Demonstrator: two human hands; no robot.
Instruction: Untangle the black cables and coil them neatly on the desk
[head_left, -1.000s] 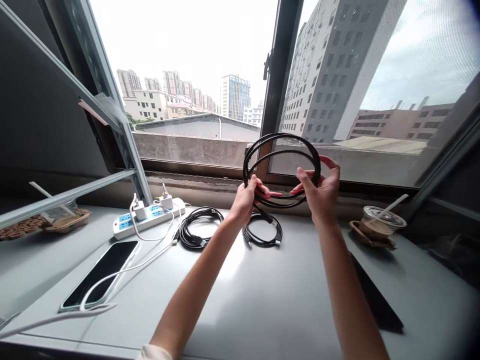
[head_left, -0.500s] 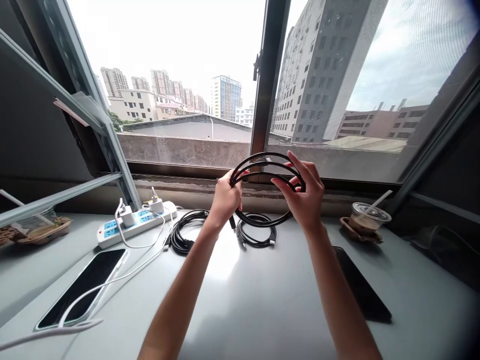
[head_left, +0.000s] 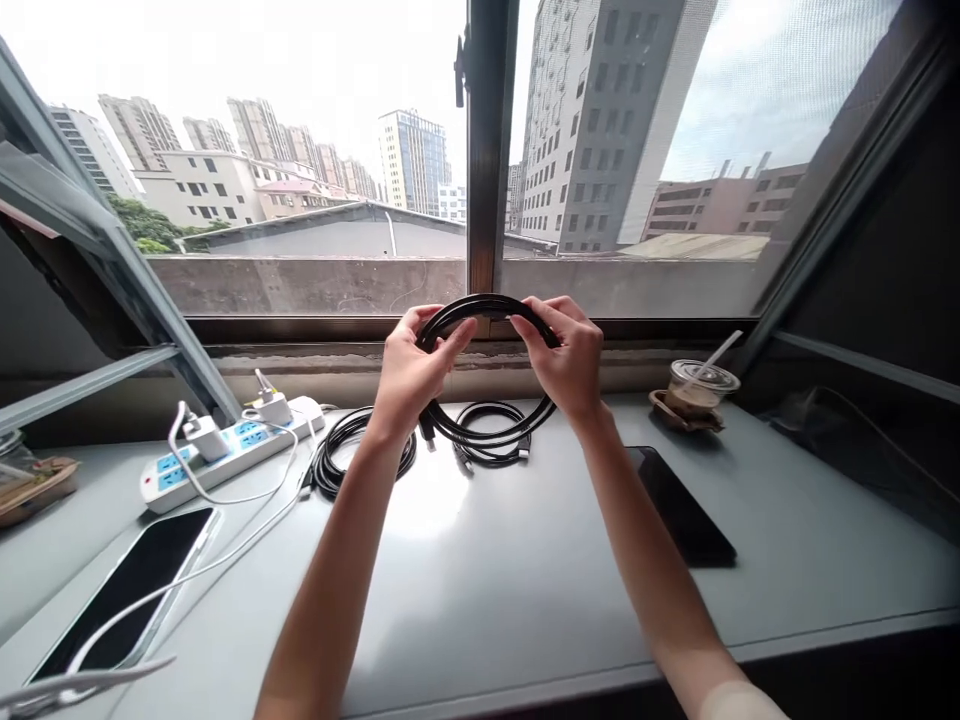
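A black cable (head_left: 487, 437), wound into a round coil, is held up over the table between both hands. My left hand (head_left: 416, 365) grips the coil's left side, thumb across the front. On the opposite side my right hand (head_left: 566, 355) pinches the upper right of the loop between thumb and fingers. One connector end (head_left: 428, 432) hangs below my left hand. Behind the held coil, a smaller coiled black cable (head_left: 491, 460) lies on the table with its plugs showing. Another coiled black cable (head_left: 325, 465) rests to the left, partly hidden by my left forearm.
A white power strip (head_left: 232, 462) with plugged-in chargers and white cords stands at the left. Near it lies a phone (head_left: 124, 590). A black tablet-like slab (head_left: 686, 510) and a lidded cup with a straw (head_left: 697, 385) sit on the right, below the window.
The loops, spread apart before, are now gathered into one tight ring. My right hand has come down onto the coil, its fingers closer together. The view has shifted.
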